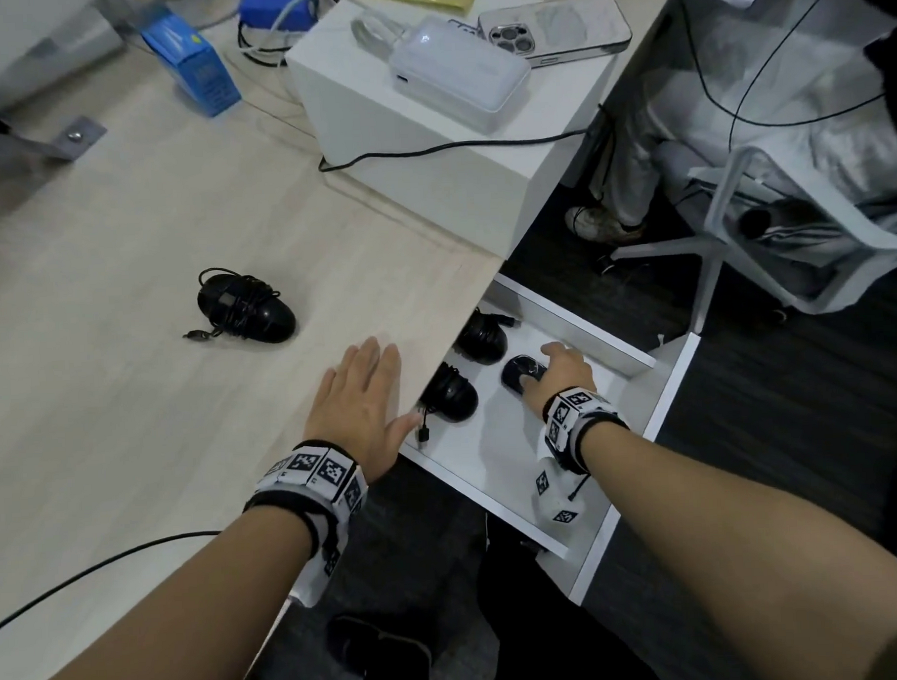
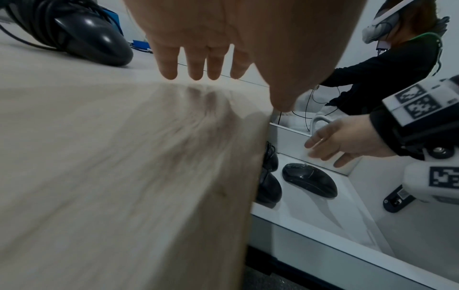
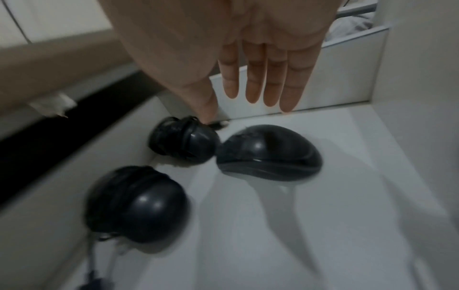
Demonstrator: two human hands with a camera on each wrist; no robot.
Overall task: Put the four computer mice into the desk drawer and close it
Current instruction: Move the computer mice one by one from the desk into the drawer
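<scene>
Both bare arms reach out from the bottom of the head view, each with a checkered band on the wrist. Of the two, the left hand [image 1: 359, 395] lies over the desk [image 1: 130, 405] right at its front edge, beside the open drawer [image 1: 579, 313]. Its fingers are straight and a little apart, and the thumb sticks out past the desk edge. It holds nothing.

One black mouse with its cord wrapped round it [image 1: 247, 307] sits on the desk, well away from the front edge and up from the left hand.

Below the desk edge the white drawer is pulled out. Three black mice lie inside it. One corded mouse [image 1: 482, 335] sits near the back wall, partly under the desk edge. A second corded mouse [image 1: 451, 398] lies closer to the front, also along the side under the desk, and its plug hangs down toward the front. The third, a smooth mouse [image 1: 522, 375], lies more toward the middle of the drawer floor, just beside the back one.

Over that smooth mouse is the right hand [image 1: 561, 381]. Its fingers are straight and close together, pointing at the back wall. In the wrist views it floats just above the mouse and holds nothing.

A white box [image 1: 427, 135] stands at the far corner of the desk.
</scene>
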